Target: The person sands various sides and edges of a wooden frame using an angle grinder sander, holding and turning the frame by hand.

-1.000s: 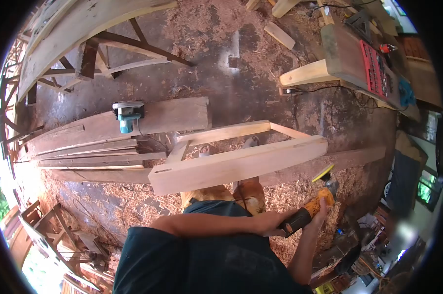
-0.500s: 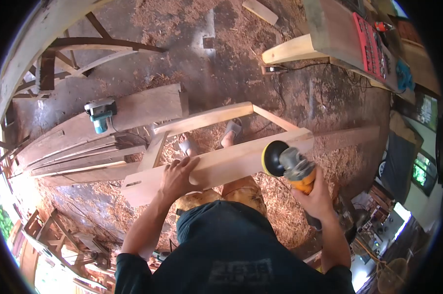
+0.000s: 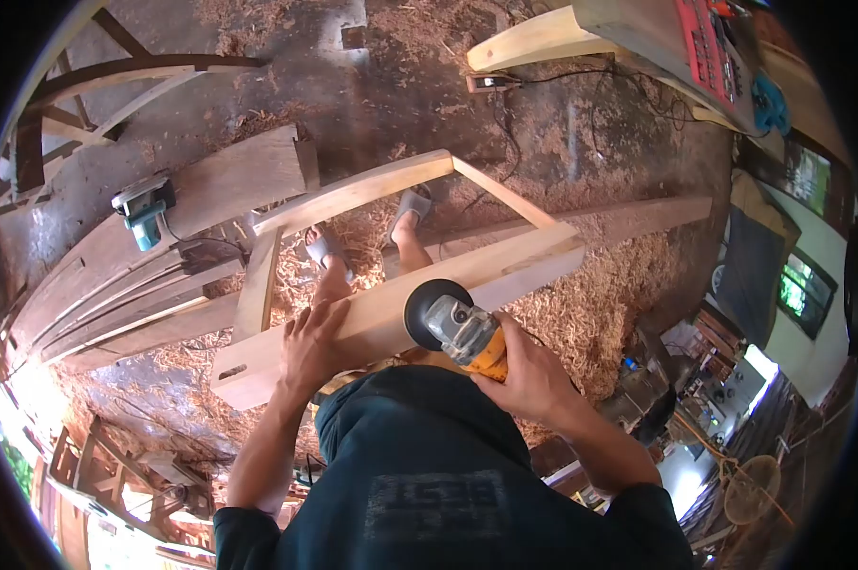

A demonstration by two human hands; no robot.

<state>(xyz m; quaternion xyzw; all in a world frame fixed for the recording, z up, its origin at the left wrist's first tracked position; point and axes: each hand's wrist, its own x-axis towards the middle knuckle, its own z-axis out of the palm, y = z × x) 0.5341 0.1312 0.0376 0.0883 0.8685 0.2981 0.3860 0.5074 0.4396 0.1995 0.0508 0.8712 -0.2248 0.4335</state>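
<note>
Two bare hands work over a long, pale wooden plank in the head view, amid curled, tan wood shavings [image 3: 590, 304] strewn across a dark floor [image 3: 353, 114]. The person's right hand [image 3: 533, 380] grasps a yellow-and-grey power tool [image 3: 481, 350], fingers wrapped around its body, with its round, black disc [image 3: 433, 312] held over the middle of the plank; whether the disc touches the wood cannot be told. The left hand [image 3: 310, 351] rests with fingers spread on the plank [image 3: 377, 328], clasping nothing, to the left of the disc.

The plank lies across the front of the person, nearest the dark T-shirt [image 3: 400, 456], with a narrow slot near its left end. It forms the near side of a four-sided wooden frame, joined by a pale crosspiece [image 3: 258, 285] on the left, a gently curved, light-wood rail [image 3: 362, 193] at the far side and a slim strut [image 3: 505, 193] on the right. Two feet in grey sandals [image 3: 412, 211] stand within the frame.

Beyond it to the left, a teal-and-silver circular saw [image 3: 144, 214] sits on a broad, weathered brown board [image 3: 225, 185]. At upper right, a red tool case [image 3: 709, 57] lies on a wooden bench [image 3: 628, 33].
</note>
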